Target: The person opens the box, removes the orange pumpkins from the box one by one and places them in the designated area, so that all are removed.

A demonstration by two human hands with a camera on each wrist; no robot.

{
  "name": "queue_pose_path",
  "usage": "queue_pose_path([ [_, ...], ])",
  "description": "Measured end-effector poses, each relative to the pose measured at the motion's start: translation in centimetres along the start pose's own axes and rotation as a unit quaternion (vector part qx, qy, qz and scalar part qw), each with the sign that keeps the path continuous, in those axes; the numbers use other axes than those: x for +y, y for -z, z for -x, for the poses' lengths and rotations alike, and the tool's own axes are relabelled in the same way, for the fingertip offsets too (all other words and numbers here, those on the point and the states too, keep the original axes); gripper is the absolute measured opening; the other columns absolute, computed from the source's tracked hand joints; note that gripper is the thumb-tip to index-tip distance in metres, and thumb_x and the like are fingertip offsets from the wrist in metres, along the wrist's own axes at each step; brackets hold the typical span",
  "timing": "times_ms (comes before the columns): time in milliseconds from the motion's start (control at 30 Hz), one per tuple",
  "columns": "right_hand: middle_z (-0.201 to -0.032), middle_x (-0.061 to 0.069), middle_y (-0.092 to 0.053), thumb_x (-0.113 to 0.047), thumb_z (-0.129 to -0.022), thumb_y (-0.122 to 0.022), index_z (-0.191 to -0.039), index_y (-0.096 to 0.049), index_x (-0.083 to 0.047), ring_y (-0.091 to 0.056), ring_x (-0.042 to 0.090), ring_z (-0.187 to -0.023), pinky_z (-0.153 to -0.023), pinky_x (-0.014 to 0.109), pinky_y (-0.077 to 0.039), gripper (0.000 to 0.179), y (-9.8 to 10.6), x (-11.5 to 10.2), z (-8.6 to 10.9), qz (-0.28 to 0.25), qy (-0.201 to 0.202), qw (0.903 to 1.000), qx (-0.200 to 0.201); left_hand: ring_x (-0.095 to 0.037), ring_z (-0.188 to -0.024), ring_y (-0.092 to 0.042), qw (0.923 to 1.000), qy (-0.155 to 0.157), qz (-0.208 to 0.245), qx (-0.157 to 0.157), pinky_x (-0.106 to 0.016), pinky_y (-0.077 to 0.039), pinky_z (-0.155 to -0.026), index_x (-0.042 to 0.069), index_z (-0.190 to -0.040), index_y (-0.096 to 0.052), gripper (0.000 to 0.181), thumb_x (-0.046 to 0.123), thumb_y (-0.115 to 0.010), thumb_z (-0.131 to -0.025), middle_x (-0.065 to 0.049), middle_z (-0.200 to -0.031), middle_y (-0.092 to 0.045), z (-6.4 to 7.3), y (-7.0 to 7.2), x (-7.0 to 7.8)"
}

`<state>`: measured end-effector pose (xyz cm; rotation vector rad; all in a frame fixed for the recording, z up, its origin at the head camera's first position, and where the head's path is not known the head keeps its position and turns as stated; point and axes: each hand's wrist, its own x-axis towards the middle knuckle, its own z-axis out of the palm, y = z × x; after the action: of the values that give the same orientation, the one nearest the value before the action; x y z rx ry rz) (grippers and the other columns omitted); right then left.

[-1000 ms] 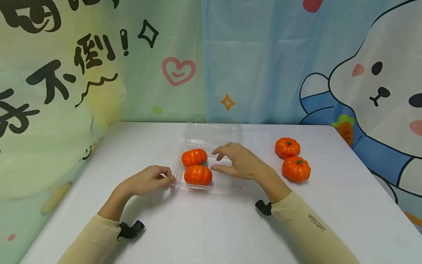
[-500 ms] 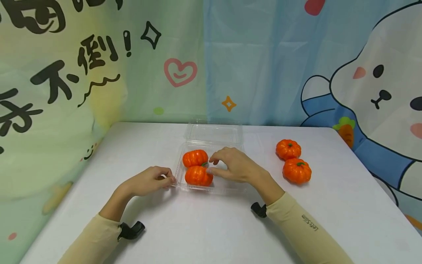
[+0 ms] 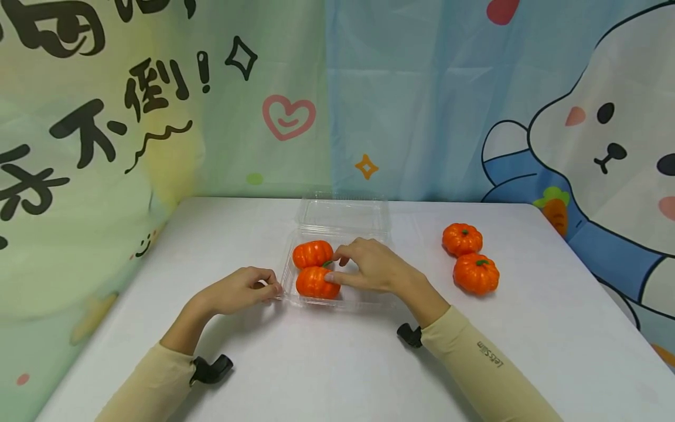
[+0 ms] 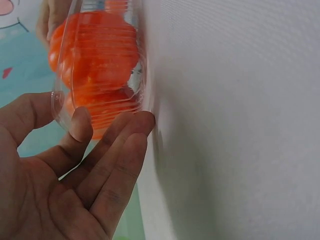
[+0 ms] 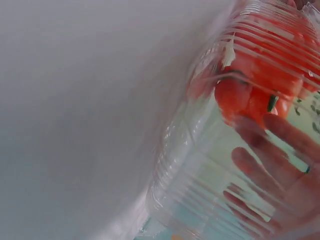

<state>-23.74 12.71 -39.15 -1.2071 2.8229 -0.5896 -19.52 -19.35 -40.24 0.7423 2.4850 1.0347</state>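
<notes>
Two small orange pumpkins lie in an opened clear plastic clamshell container (image 3: pixel 364 298): a rear pumpkin (image 3: pixel 312 254) and a front pumpkin (image 3: pixel 317 282). My left hand (image 3: pixel 248 290) pinches the container's front left corner, its fingertips on the rim in the left wrist view. Over the container's right half, my right hand (image 3: pixel 371 266) reaches in with fingers spread. Its thumb lies against the front pumpkin, and its other fingertips are close to the rear one. Through the clear wall, the right wrist view shows the fingers (image 5: pixel 265 145) by a pumpkin with a green stem (image 5: pixel 272 103).
Two more orange pumpkins stand on the table's right side, a far one (image 3: pixel 462 239) and a nearer one (image 3: pixel 476 274), touching or nearly so. The container's lid (image 3: pixel 344 214) lies folded back toward the printed curtain (image 3: pixel 401 105) behind the white table (image 3: pixel 327 363).
My right hand has moved left inside the container, bringing its thumb onto the front pumpkin. My left hand stays at the container's corner. The view has shifted slightly.
</notes>
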Motion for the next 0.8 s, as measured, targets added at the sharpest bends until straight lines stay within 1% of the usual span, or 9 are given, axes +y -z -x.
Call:
queue_pose_path([
  [133, -0.107, -0.001, -0.077, -0.062, -0.095, -0.056, -0.125, -0.070, -0.011, -0.066, 0.025, -0.108, -0.093, 0.043, -0.050, 0.061, -0.2, -0.4, -0.1, 0.002, -0.030, 0.9993, -0.022, -0.019, -0.083, -0.067, 1.0000, 0.001, 0.000, 0.001, -0.025, -0.044, -0.071, 0.010, -0.097, -0.069, 0.020, 0.023, -0.056, -0.103, -0.003, -0.096, -0.072, 0.1, -0.1, -0.1],
  [233, -0.104, -0.003, -0.078, -0.064, -0.096, -0.054, -0.126, -0.070, -0.010, -0.067, 0.023, -0.106, -0.096, 0.043, -0.049, 0.064, -0.4, -0.6, -0.1, 0.005, -0.045, 0.9984, -0.034, -0.020, -0.082, -0.066, 1.0000, 0.000, 0.001, 0.001, -0.025, -0.044, -0.070, 0.009, -0.097, -0.069, 0.020, 0.023, -0.056, -0.103, -0.003, -0.096, -0.072, 0.1, -0.1, -0.1],
  [333, -0.098, -0.004, -0.078, -0.063, -0.097, -0.053, -0.117, -0.075, -0.011, -0.069, 0.020, -0.099, -0.095, 0.042, -0.049, 0.060, -0.4, -0.7, -0.1, 0.006, -0.044, 0.9981, -0.042, -0.021, -0.081, -0.065, 1.0000, -0.002, -0.001, 0.000, -0.025, -0.043, -0.069, 0.009, -0.097, -0.069, 0.021, 0.023, -0.055, -0.103, -0.004, -0.095, -0.072, 0.0, 0.0, -0.1],
  [400, -0.095, -0.004, -0.078, -0.062, -0.098, -0.053, -0.109, -0.077, -0.012, -0.070, 0.018, -0.094, -0.094, 0.041, -0.050, 0.056, -0.4, -0.8, -0.1, 0.007, -0.036, 0.9982, -0.047, -0.021, -0.081, -0.065, 1.0000, -0.003, -0.002, 0.001, -0.025, -0.043, -0.070, 0.008, -0.098, -0.069, 0.021, 0.023, -0.055, -0.102, -0.004, -0.095, -0.072, 0.0, 0.0, 0.0],
  [467, -0.094, -0.005, -0.077, -0.062, -0.098, -0.053, -0.105, -0.078, -0.014, -0.070, 0.016, -0.091, -0.093, 0.040, -0.050, 0.055, -0.6, -0.9, -0.2, 0.004, -0.032, 0.9979, -0.056, -0.019, -0.081, -0.064, 1.0000, -0.003, -0.005, 0.001, -0.025, -0.043, -0.070, 0.009, -0.098, -0.069, 0.021, 0.023, -0.055, -0.102, -0.003, -0.095, -0.072, 0.0, 0.0, -0.1],
  [633, -0.093, -0.006, -0.075, -0.060, -0.099, -0.055, -0.107, -0.077, -0.013, -0.069, 0.011, -0.088, -0.090, 0.036, -0.051, 0.052, -0.8, -1.0, -0.4, -0.019, -0.030, 0.9966, -0.075, -0.016, -0.079, -0.062, 1.0000, -0.005, -0.008, 0.000, -0.025, -0.042, -0.070, 0.009, -0.098, -0.069, 0.020, 0.022, -0.055, -0.102, -0.003, -0.094, -0.072, 0.0, 0.0, -0.2],
  [733, -0.093, -0.006, -0.074, -0.057, -0.099, -0.057, -0.110, -0.075, -0.011, -0.067, 0.011, -0.088, -0.087, 0.034, -0.053, 0.051, -0.7, -1.1, -0.6, -0.047, -0.027, 0.9950, -0.085, -0.015, -0.078, -0.061, 1.0000, -0.006, -0.008, 0.001, -0.025, -0.042, -0.069, 0.010, -0.097, -0.069, 0.020, 0.022, -0.055, -0.102, -0.003, -0.093, -0.071, -0.1, 0.0, -0.2],
  [800, -0.096, -0.005, -0.074, -0.056, -0.099, -0.059, -0.113, -0.075, -0.010, -0.067, 0.011, -0.090, -0.088, 0.033, -0.053, 0.051, -0.5, -1.1, -0.6, -0.065, -0.026, 0.9935, -0.089, -0.016, -0.078, -0.061, 0.9999, -0.006, -0.008, 0.003, -0.025, -0.042, -0.069, 0.010, -0.096, -0.069, 0.019, 0.022, -0.055, -0.102, -0.003, -0.093, -0.071, -0.1, 0.0, -0.2],
])
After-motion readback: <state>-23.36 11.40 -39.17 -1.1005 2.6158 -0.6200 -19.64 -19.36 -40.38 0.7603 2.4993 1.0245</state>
